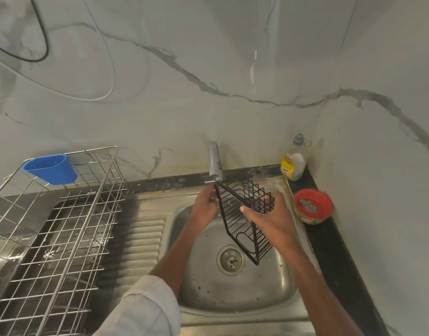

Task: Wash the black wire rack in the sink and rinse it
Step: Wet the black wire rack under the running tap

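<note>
Black wire rack [245, 214] hung over the steel sink basin [276, 287] — left hand [205, 207] and right hand [269, 220] each pinching its edges; wet wire could slip.

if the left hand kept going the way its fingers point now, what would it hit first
Probably the tap. The left hand grips the top corner of the black wire rack and points up and away toward the tap's base just beyond it. After that comes the wall. Depth is hard to judge from this one view.

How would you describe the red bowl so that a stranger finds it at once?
Start at the steel sink and go to the dark counter on its right. The red bowl sits there, in front of the clear soap bottle. Nothing else nearby is red and round.
</note>
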